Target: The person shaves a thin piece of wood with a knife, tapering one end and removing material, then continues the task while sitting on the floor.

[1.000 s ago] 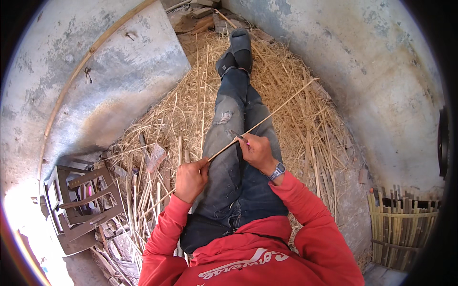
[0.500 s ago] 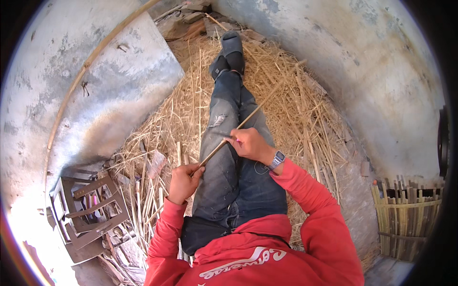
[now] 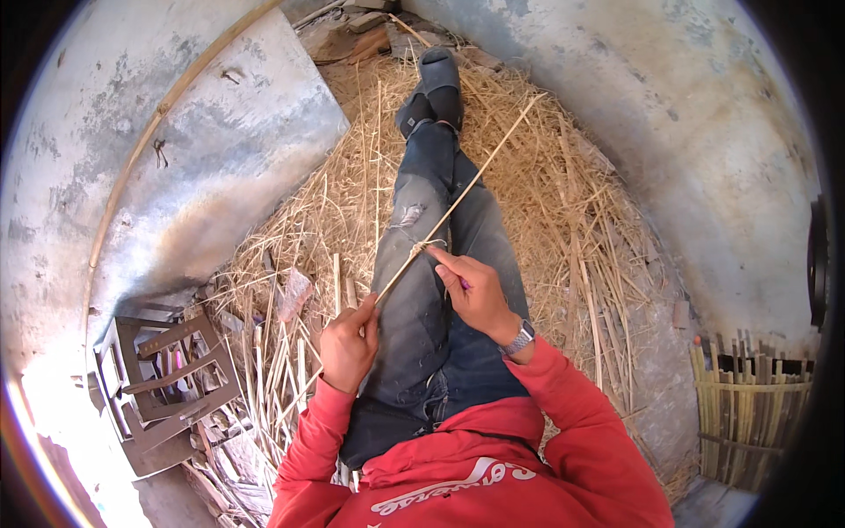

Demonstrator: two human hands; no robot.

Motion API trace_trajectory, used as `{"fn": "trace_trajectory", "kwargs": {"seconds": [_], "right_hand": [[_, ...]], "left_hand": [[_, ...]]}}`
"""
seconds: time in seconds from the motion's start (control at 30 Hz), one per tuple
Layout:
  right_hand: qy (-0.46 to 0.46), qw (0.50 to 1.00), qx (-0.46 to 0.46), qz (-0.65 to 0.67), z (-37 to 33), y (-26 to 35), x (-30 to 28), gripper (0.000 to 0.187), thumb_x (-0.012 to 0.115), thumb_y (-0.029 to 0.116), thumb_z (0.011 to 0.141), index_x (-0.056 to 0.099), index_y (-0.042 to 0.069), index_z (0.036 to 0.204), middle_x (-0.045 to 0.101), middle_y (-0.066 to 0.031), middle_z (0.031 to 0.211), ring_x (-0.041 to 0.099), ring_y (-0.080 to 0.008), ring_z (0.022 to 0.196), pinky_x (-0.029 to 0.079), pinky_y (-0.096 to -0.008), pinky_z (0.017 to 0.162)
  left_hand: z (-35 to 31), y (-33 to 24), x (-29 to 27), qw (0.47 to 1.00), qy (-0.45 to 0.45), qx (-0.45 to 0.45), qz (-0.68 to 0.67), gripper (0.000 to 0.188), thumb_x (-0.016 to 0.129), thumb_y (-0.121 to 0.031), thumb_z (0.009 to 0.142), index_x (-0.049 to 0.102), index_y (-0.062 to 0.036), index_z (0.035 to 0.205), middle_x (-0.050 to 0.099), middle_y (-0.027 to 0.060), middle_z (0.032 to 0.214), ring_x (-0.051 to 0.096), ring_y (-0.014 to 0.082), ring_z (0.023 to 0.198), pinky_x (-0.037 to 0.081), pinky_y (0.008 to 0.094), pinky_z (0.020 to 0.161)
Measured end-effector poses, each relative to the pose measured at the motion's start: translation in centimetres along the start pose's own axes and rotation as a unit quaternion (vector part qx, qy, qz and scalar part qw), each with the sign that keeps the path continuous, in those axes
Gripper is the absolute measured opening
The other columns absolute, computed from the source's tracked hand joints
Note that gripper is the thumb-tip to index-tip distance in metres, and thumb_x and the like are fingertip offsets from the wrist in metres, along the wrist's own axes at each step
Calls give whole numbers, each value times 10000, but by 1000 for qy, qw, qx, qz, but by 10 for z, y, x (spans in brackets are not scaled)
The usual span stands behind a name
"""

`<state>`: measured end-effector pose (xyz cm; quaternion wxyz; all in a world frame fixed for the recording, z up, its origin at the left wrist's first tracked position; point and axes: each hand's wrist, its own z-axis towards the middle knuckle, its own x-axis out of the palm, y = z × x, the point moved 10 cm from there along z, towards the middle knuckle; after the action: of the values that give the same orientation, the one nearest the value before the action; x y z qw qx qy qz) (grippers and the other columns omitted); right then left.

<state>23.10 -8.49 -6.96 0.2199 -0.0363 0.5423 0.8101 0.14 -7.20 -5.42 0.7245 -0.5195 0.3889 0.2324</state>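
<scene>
The strip (image 3: 476, 179) ran from the left hand (image 3: 350, 345) past the right hand (image 3: 475, 292), over the legs (image 3: 418, 330). Beyond both hands lay straw (image 3: 550, 198); a frame (image 3: 179, 375) stood left of them, a basket (image 3: 753, 412) right.

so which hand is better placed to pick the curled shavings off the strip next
Probably the right hand: its index fingertip is at the curled shavings, while the left hand grips the bamboo strip nearer the sweatshirt.
</scene>
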Motion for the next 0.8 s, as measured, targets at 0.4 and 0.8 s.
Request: {"fn": "trace_trajectory", "kwargs": {"seconds": [0.4,0.8], "right_hand": [[44,982,185,-5,-13,-55,28,545,447,409,1126,595,-20,824,599,-276,717,607,-510,723,446,-516,647],[47,980,188,-37,-8,-56,34,555,437,388,1128,599,-36,807,608,-311,746,602,-539,752,442,-552,657]], "left_hand": [[-3,5,4,1000,-17,0,-24,227,708,-124,969,784,-59,1173,662,204,753,672,394,665,509,471,617],[-4,8,7,999,-7,-24,-24,226,712,-133,973,787,-70,1176,644,194,741,660,389,669,500,468,620]]}}
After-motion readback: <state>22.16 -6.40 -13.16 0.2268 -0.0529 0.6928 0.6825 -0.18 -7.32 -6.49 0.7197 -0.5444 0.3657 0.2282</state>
